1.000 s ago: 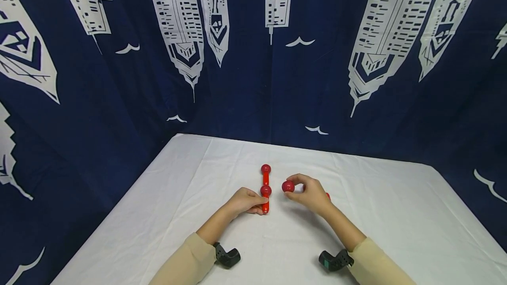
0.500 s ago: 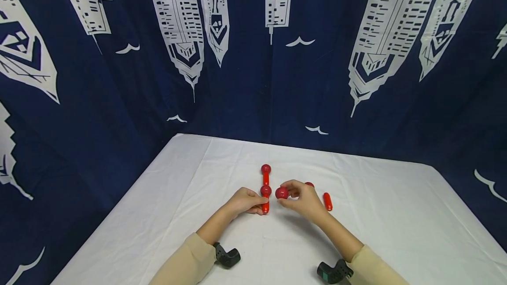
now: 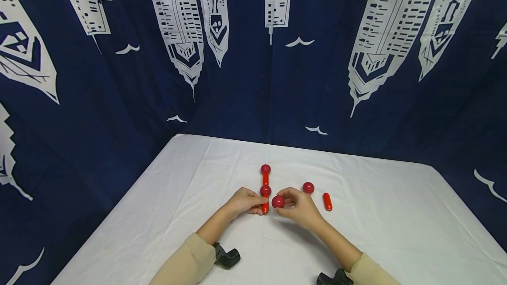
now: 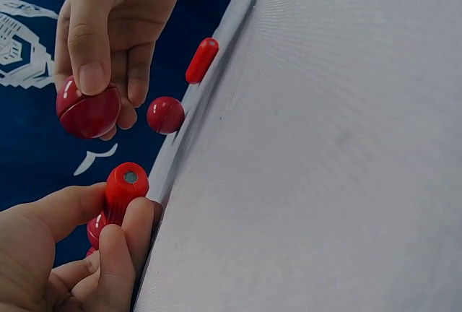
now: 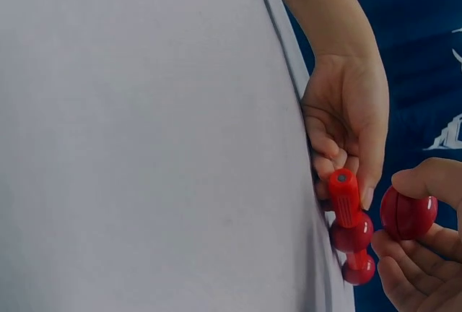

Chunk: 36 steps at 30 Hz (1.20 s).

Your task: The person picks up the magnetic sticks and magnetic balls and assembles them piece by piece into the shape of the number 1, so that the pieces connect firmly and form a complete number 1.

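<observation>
My left hand (image 3: 244, 201) pinches the near red rod (image 3: 265, 208) of a straight chain of two red rods and two red balls. The chain's middle ball (image 3: 266, 191) sits just beyond my fingers, its far ball (image 3: 266, 169) at the end. Between thumb and fingers my right hand (image 3: 303, 210) holds a red ball (image 3: 278, 202), just right of the near rod and apart from it. The left wrist view shows a grey round spot on the end of the held rod (image 4: 127, 185). In the right wrist view, the held ball (image 5: 408, 213) has a seam around it.
A loose red ball (image 3: 308, 188) and a loose red rod (image 3: 327, 202) lie on the white-covered table (image 3: 388, 206), beyond and right of my right hand. A dark blue curtain (image 3: 245, 100) with white building prints hangs behind the table.
My right hand has brought its ball left and nearer to me, down beside the chain's near rod. The loose ball and rod have come into full view. My left hand has stayed put.
</observation>
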Motion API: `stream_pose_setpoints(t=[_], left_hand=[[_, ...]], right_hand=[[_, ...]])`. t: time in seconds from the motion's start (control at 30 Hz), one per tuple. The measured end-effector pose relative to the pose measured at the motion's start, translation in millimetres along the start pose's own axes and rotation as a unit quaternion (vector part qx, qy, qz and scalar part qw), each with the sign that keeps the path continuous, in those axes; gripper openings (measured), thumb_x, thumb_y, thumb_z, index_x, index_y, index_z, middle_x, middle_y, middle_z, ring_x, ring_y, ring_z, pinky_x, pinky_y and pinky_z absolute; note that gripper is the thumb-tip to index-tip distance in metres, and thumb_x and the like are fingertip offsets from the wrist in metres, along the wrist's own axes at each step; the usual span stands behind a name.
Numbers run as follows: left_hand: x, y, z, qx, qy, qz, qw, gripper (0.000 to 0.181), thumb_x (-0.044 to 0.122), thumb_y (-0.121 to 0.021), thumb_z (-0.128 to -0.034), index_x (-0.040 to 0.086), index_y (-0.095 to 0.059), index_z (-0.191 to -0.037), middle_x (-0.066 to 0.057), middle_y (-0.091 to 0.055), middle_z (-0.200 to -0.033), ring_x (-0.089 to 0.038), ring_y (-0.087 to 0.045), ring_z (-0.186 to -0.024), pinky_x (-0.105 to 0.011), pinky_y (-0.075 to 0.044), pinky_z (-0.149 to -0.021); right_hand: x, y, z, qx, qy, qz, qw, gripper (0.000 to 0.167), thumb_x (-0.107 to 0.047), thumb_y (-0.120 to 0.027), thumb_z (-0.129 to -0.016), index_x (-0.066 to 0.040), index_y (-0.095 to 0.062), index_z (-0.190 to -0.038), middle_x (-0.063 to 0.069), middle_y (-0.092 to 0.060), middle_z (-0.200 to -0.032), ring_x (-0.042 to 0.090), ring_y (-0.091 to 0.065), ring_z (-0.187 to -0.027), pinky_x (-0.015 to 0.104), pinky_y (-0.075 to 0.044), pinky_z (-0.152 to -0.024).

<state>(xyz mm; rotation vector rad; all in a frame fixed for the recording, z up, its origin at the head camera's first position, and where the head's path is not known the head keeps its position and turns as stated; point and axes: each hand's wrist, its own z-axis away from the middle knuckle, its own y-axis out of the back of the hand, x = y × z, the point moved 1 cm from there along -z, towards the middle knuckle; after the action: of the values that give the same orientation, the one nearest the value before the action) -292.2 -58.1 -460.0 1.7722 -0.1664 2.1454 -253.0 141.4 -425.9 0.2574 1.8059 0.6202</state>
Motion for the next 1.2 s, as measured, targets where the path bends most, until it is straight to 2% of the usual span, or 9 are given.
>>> stream_pose_setpoints(t=[0.13,0.47,0.77,1.2], left_hand=[[0.0,-0.3,-0.4,0.004,0.004,0.000,1.0000,0.024,0.017,-0.072,-0.0889,-0.004,-0.071,-0.079,-0.004,-0.064,-0.061,-0.006,-0.062,-0.052,-0.013,-0.050,-0.052],[-3.0,-0.5,-1.8,-0.002,-0.011,0.010,0.9999,0.025,0.016,-0.072,-0.0887,-0.006,-0.069,-0.077,-0.002,-0.062,-0.058,-0.005,-0.061,-0.051,-0.013,-0.050,-0.052],[-3.8,-0.4,-1.8,0.001,-0.021,0.007,0.9998,0.026,0.015,-0.072,-0.0884,-0.008,-0.069,-0.077,-0.001,-0.061,-0.056,-0.005,-0.060,-0.051,-0.013,-0.051,-0.052],[-0.8,0.2,0.5,0.005,-0.015,-0.001,0.9999,0.026,0.019,-0.073,-0.0882,-0.004,-0.069,-0.076,0.000,-0.061,-0.057,-0.005,-0.060,-0.051,-0.013,-0.050,-0.052]], right_hand=[[1.1,-4.6,3.6,-0.009,-0.004,-0.022,0.9997,0.034,-0.007,-0.081,-0.076,0.001,-0.066,-0.105,0.007,-0.067,-0.097,0.021,-0.065,-0.086,0.032,-0.057,-0.079],[-0.6,-16.6,10.0,-0.032,-0.018,-0.039,0.9986,0.033,-0.007,-0.083,-0.074,0.000,-0.064,-0.101,0.004,-0.066,-0.090,0.019,-0.066,-0.082,0.024,-0.056,-0.074],[-3.4,-23.5,12.4,-0.031,-0.016,-0.020,0.9992,0.031,-0.011,-0.084,-0.074,-0.004,-0.064,-0.096,0.001,-0.067,-0.087,0.018,-0.064,-0.078,0.024,-0.054,-0.069],[0.4,-33.9,14.0,-0.020,-0.022,-0.009,0.9995,0.032,-0.015,-0.087,-0.071,-0.007,-0.062,-0.088,-0.003,-0.062,-0.076,0.016,-0.058,-0.073,0.022,-0.047,-0.062]])
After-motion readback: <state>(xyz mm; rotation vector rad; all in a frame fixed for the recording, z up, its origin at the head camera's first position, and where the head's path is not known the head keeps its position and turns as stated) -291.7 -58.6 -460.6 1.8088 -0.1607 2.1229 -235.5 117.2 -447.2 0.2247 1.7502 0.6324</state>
